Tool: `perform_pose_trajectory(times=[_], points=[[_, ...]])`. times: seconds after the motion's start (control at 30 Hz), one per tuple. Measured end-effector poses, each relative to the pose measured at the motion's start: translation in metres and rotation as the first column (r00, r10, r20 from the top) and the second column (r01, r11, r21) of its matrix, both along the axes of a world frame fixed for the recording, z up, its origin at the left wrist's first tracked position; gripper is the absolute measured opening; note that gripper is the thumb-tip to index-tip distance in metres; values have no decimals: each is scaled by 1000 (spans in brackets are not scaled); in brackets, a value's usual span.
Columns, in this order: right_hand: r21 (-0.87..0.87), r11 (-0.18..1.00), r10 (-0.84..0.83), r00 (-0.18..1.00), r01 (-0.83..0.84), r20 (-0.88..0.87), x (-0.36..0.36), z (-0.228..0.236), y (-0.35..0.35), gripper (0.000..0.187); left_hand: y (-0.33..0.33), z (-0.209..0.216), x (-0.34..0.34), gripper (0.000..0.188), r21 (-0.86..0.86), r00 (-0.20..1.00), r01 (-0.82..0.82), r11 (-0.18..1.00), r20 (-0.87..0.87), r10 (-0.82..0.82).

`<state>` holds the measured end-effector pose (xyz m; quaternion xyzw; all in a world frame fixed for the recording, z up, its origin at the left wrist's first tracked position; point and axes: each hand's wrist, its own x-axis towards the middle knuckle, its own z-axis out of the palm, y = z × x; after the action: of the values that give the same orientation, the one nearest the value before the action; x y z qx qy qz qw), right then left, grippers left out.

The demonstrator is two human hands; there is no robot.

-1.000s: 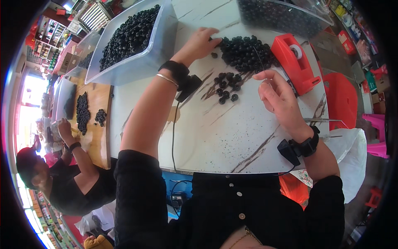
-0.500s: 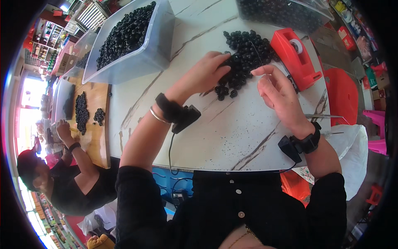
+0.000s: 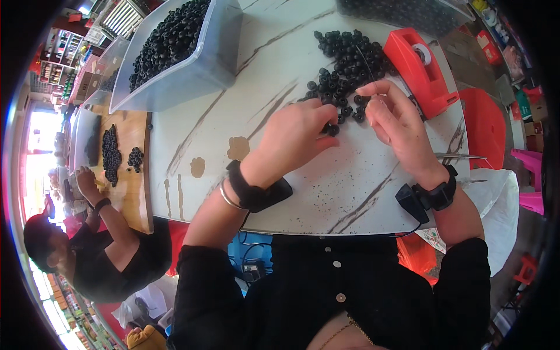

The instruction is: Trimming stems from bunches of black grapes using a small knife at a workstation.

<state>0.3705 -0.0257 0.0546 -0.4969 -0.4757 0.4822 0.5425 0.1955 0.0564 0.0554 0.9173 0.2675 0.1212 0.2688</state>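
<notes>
A loose pile of round black beads (image 3: 350,49) lies on the marble-patterned tabletop (image 3: 274,70). At the pile's near edge is my left hand (image 3: 297,134), its thumb and fingers closed around a black bead (image 3: 332,129). To its right my right hand (image 3: 399,122) is raised, thumb and forefinger pinched together on a thin, slightly curved wire (image 3: 366,61) that reaches out over the beads. The wire's lower end is hidden in the fingers. Black straps with small boxes circle both wrists.
A red tape dispenser (image 3: 417,76) stands right of the pile. A clear tub (image 3: 227,52) full of beads is at the left, another tub (image 3: 402,14) at the far edge. Metal rods (image 3: 461,156) stick out at the right edge. A co-worker (image 3: 111,251) sits at a wooden table.
My left hand has come back toward me from the pile, with a bead now at its fingertips. Several beads have shifted nearer. My right hand stays nearly in place. The view has shifted slightly.
</notes>
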Motion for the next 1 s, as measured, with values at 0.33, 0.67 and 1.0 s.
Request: perform_pose_trajectory(times=[0.33,0.67,1.0], points=[[-11,995,96,995,-96,-41,-2,0,-3,24,0,-5,-3,20,-633,936,157,758,340,89],[-105,975,187,980,-194,-72,-8,2,-8,25,-1,-23,-4,22,-831,698,547,103,520,491],[-67,984,166,986,-164,27,-7,5,-10,24,-1,-24,-1,19,-839,649,526,138,500,573]])
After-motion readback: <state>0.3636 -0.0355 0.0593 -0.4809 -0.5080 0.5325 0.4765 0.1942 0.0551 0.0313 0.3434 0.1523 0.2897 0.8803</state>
